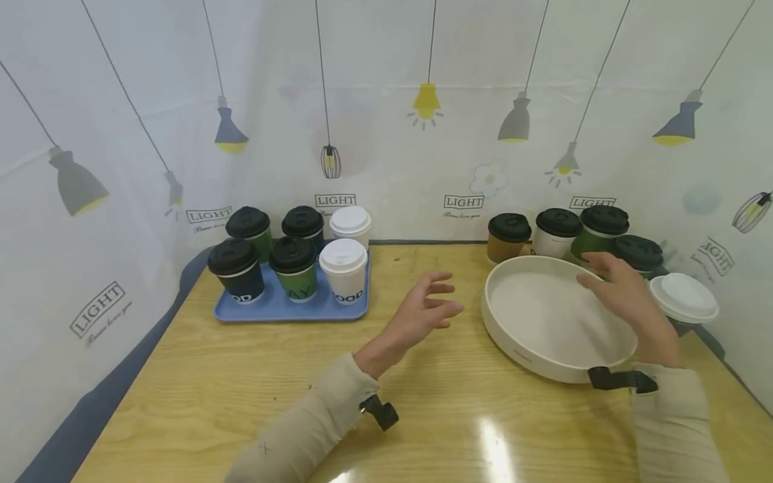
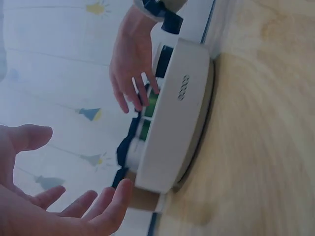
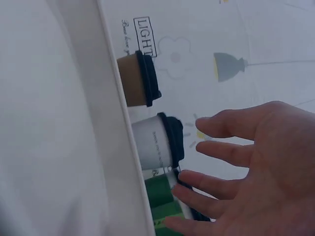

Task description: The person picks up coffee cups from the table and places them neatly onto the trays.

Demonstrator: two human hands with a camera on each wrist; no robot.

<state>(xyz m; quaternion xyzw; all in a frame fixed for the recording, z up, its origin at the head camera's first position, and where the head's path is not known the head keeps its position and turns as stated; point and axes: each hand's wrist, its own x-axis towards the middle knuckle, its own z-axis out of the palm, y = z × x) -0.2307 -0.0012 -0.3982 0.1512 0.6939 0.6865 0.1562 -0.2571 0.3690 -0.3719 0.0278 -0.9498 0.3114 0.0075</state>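
Observation:
A round white tray point(image 1: 558, 315) with a raised rim lies on the table at the right. My right hand point(image 1: 622, 295) is over its right side, fingers relaxed and apart, gripping nothing. Just behind the tray stand lidded paper cups, among them a brown cup point(image 3: 132, 81), a white cup point(image 3: 152, 143) and a green cup point(image 3: 160, 189). My left hand point(image 1: 419, 318) hovers over the table left of the tray, its fingers spread and loosely bent, with nothing in it. In the left wrist view the tray's side wall point(image 2: 172, 118) shows beyond the left fingers.
A blue rectangular tray point(image 1: 290, 313) at the back left bears several lidded cups in two rows, including a white-lidded cup point(image 1: 344, 272). Another white-lidded cup point(image 1: 682, 302) stands right of the round tray. A printed curtain point(image 1: 386, 121) hangs behind the table.

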